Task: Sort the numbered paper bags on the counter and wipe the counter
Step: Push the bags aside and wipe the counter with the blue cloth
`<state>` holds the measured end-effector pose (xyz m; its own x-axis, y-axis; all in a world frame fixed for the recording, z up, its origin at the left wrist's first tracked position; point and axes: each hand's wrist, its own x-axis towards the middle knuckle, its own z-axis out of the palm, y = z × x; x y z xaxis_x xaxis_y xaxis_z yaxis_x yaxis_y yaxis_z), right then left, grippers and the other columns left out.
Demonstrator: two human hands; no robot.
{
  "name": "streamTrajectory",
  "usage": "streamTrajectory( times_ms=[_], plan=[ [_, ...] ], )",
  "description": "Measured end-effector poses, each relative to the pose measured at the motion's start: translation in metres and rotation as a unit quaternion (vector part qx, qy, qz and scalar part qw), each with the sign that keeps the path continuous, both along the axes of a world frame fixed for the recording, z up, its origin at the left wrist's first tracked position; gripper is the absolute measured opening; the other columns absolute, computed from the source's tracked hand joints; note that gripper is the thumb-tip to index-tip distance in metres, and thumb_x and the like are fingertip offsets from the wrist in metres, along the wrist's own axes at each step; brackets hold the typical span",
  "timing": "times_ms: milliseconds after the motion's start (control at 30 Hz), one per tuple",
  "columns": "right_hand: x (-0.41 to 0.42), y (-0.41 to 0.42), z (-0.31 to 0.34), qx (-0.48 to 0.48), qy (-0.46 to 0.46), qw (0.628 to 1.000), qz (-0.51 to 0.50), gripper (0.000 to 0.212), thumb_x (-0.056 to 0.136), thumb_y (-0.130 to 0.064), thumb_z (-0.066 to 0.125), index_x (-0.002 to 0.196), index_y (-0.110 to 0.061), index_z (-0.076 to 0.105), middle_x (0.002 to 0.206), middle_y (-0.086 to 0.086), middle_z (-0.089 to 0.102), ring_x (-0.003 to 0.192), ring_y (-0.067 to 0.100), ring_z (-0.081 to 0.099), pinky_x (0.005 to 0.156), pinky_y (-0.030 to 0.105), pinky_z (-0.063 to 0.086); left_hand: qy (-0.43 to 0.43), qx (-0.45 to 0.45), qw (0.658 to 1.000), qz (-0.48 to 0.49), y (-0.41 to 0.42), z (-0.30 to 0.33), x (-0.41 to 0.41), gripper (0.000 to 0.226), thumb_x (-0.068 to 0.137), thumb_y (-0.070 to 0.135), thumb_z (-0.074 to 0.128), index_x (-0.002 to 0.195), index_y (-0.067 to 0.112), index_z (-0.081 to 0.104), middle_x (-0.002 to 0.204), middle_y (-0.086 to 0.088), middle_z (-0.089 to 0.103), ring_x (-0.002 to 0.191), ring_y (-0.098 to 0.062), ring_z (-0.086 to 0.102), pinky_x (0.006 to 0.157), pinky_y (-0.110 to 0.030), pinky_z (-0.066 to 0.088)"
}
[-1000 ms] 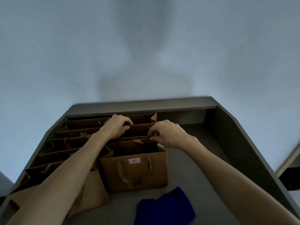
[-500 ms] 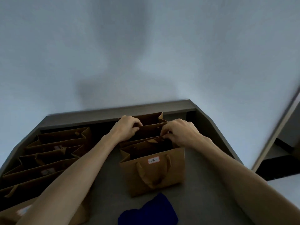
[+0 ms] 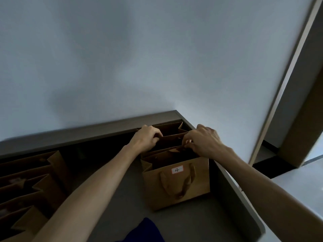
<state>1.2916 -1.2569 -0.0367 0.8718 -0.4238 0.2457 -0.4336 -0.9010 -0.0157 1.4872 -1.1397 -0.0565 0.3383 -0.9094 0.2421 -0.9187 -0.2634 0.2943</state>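
Note:
A group of brown paper bags stands at the right end of the grey counter (image 3: 192, 222). The front bag, labelled 4 (image 3: 176, 187), faces me with its handle hanging down. Behind it stand a middle bag (image 3: 173, 140) and a rear bag (image 3: 167, 129) by the back ledge. My left hand (image 3: 146, 137) pinches the left top edges of the bags behind bag 4. My right hand (image 3: 203, 141) pinches their right top edges. Another row of brown bags (image 3: 29, 180) stands at the left. A blue cloth (image 3: 145, 231) lies at the near edge.
A raised dark ledge (image 3: 87, 133) runs along the back of the counter, and a raised wall (image 3: 232, 194) closes its right side, right beside bag 4. A door frame (image 3: 286, 81) rises at the right. The wall behind is plain white.
Both hands have slid the held group of bags, with bag 4 in front, to the right end of the counter, away from the left row. The view has turned right with them.

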Motion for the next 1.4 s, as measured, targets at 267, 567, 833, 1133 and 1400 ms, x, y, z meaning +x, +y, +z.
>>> streamTrajectory(
  times_ms=[267, 567, 833, 1133, 1400],
  plan=[
    [-0.006, -0.004, -0.008, 0.005, 0.012, 1.000, 0.000, 0.022, 0.094, -0.035, 0.061, 0.115, -0.035, 0.067, 0.107, -0.007, 0.069, 0.111, 0.016, 0.054, 0.088, 0.034, 0.046, 0.025, 0.026, 0.999, -0.007, -0.005, -0.006, -0.005, 0.027, 0.095, 0.016, 0.056, 0.122, 0.019, 0.063, 0.122, -0.003, 0.065, 0.103, -0.013, 0.063, 0.088, -0.027, 0.051],
    [0.022, 0.049, 0.005, 0.043, -0.057, 0.989, 0.128, 0.029, 0.094, -0.046, 0.055, 0.121, -0.035, 0.060, 0.120, -0.012, 0.061, 0.112, 0.014, 0.048, 0.095, 0.035, 0.042, 0.027, -0.038, 0.999, -0.002, 0.061, 0.019, 0.013, 0.022, 0.095, 0.024, 0.057, 0.115, 0.021, 0.066, 0.116, 0.002, 0.066, 0.101, -0.006, 0.059, 0.082, -0.014, 0.042],
    [0.042, 0.132, -0.017, 0.095, -0.068, 0.950, 0.290, 0.030, 0.094, -0.044, 0.045, 0.118, -0.034, 0.060, 0.118, -0.014, 0.058, 0.104, 0.002, 0.048, 0.088, 0.027, 0.047, -0.006, -0.087, 0.993, 0.079, 0.175, 0.024, 0.035, 0.018, 0.094, 0.028, 0.059, 0.108, 0.025, 0.070, 0.108, 0.011, 0.068, 0.096, 0.002, 0.059, 0.082, -0.007, 0.039],
    [0.028, 0.196, -0.092, 0.199, 0.226, 0.842, 0.448, 0.048, 0.096, -0.057, 0.044, 0.142, -0.054, 0.029, 0.152, -0.025, 0.020, 0.139, -0.003, 0.012, 0.114, 0.032, 0.017, -0.015, -0.025, 0.959, 0.282, 0.299, 0.004, 0.081, 0.036, 0.095, 0.036, 0.054, 0.129, 0.026, 0.055, 0.135, 0.003, 0.051, 0.128, -0.018, 0.045, 0.106, -0.042, 0.038],
    [0.024, 0.222, -0.151, 0.065, 0.139, 0.901, 0.406, 0.042, 0.098, -0.063, 0.022, 0.136, -0.054, 0.040, 0.138, -0.021, 0.047, 0.118, 0.007, 0.052, 0.090, 0.031, 0.050, -0.008, 0.084, 0.941, 0.328, 0.318, -0.032, 0.107, 0.050, 0.099, 0.054, 0.022, 0.143, 0.035, 0.036, 0.150, 0.004, 0.040, 0.142, -0.023, 0.028, 0.117, -0.051, 0.017]
  ],
)
